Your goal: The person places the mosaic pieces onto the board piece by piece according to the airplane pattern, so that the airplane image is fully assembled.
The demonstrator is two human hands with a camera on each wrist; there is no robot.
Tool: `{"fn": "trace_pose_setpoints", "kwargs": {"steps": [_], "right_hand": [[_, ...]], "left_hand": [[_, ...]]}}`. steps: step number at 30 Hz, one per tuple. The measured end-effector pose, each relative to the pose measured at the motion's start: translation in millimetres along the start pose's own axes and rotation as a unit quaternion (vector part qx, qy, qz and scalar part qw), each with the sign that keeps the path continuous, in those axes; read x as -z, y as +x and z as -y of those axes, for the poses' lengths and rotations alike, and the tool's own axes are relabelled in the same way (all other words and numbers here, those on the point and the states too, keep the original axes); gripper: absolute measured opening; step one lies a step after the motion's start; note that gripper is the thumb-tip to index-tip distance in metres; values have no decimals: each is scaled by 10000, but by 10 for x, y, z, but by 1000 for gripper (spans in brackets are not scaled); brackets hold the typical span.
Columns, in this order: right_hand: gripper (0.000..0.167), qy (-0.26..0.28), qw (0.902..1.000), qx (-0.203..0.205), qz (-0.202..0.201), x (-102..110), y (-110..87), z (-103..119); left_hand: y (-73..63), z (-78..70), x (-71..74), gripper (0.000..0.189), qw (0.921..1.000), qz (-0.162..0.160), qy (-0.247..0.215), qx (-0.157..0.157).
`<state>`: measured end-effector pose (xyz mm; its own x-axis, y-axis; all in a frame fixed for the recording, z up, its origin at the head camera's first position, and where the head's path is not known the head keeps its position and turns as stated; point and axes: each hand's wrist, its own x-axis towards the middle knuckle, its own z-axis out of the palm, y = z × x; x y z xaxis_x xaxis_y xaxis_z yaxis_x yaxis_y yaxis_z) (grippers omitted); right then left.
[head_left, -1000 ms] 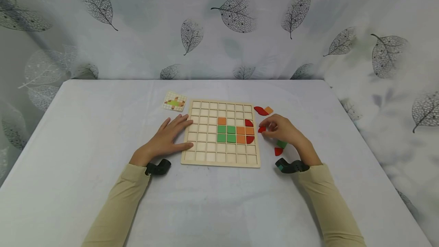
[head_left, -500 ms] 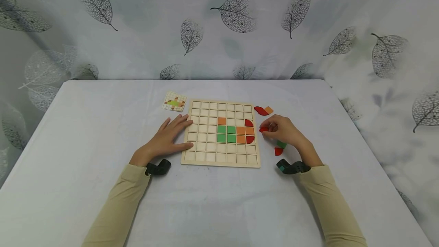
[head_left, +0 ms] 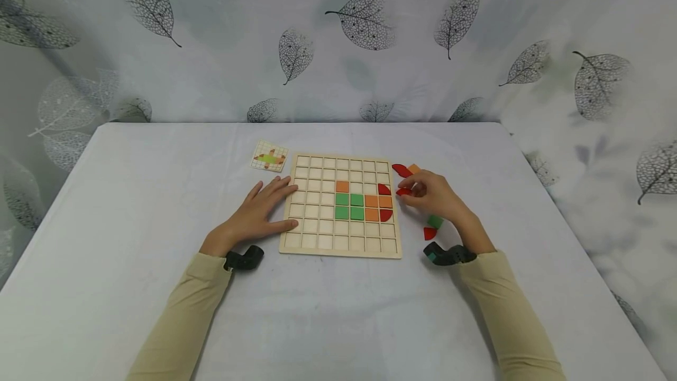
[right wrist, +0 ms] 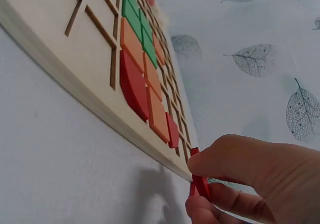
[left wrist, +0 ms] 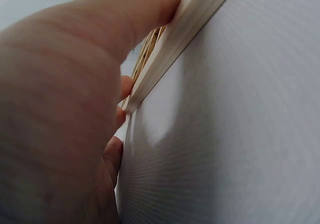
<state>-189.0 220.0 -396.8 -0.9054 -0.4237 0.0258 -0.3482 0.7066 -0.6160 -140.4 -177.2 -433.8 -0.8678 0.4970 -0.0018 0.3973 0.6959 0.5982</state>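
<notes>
Right grip [head_left: 433,194] edged forward, pinching red piece [head_left: 404,191]

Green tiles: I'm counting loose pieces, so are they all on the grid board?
No, one green tile lies on the white table, to the right of the grid board.

We count one wooden board [head_left: 325,240], one card [head_left: 270,156] at its far left, one left hand [head_left: 259,209], one right hand [head_left: 436,197] and two black wrist devices [head_left: 252,257]. On the board we find four green squares [head_left: 342,199], four orange squares [head_left: 371,201] and two red rounded pieces [head_left: 385,215]. To its right we see one orange piece [head_left: 414,168] far, one green piece [head_left: 436,221] and one red piece [head_left: 430,233] nearer; how many red tiles [head_left: 404,191] the right hand pinches, or lie far right, we cannot tell.
</notes>
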Motion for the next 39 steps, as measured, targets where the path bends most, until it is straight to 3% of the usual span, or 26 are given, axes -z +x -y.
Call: {"fn": "trace_pose_setpoints", "kwargs": {"steps": [5, 12, 19, 34, 39], "right_hand": [[22, 56, 9994, 303, -149, -11, 54, 69], [22, 152, 9989, 430, -130, -88, 110, 119], [22, 195, 9958, 887, -71, -171, 229, 142], [23, 543, 9948, 821, 268, -324, 449, 330], [24, 491, 9928, 1006, 425, -361, 532, 369]], "left_hand": [[0, 1, 0, 78, 10000, -8, -18, 5], [16, 0, -7, 78, 10000, -4, -71, -49], [26, 3, -23, 78, 10000, -5, -39, -39], [4, 17, -25, 78, 10000, -1, 11, 16], [6, 18, -8, 78, 10000, -12, 26, 24]]}}
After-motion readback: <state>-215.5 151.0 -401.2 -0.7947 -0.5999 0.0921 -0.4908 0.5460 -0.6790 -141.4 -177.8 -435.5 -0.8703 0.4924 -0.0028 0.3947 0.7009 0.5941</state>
